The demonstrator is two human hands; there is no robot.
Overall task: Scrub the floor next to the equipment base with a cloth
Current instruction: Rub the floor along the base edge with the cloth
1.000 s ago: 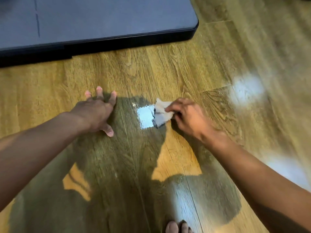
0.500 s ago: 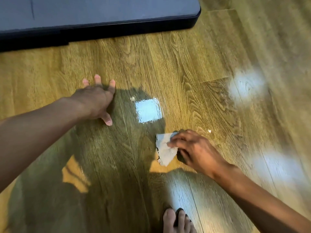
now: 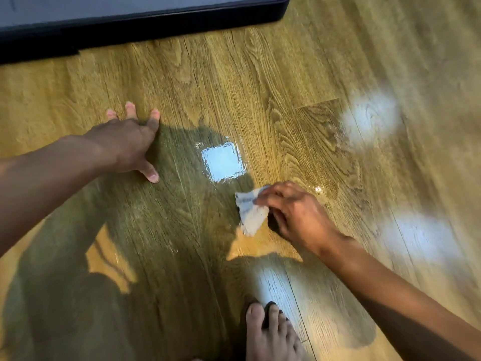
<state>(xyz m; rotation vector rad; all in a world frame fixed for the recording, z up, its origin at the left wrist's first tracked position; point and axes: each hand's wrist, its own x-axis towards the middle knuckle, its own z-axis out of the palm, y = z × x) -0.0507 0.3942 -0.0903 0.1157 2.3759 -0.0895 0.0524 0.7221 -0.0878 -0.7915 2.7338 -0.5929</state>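
Seemingly mid-scrub, from the head view: the right hand [image 3: 294, 214] pinches a small white cloth [image 3: 251, 216] against the wooden floor [image 3: 234, 82], just below a wet glossy patch [image 3: 222, 161]. Left hand [image 3: 127, 144] lies splayed flat, bracing. Equipment base [image 3: 140, 19] sits well beyond both. No containers visible.
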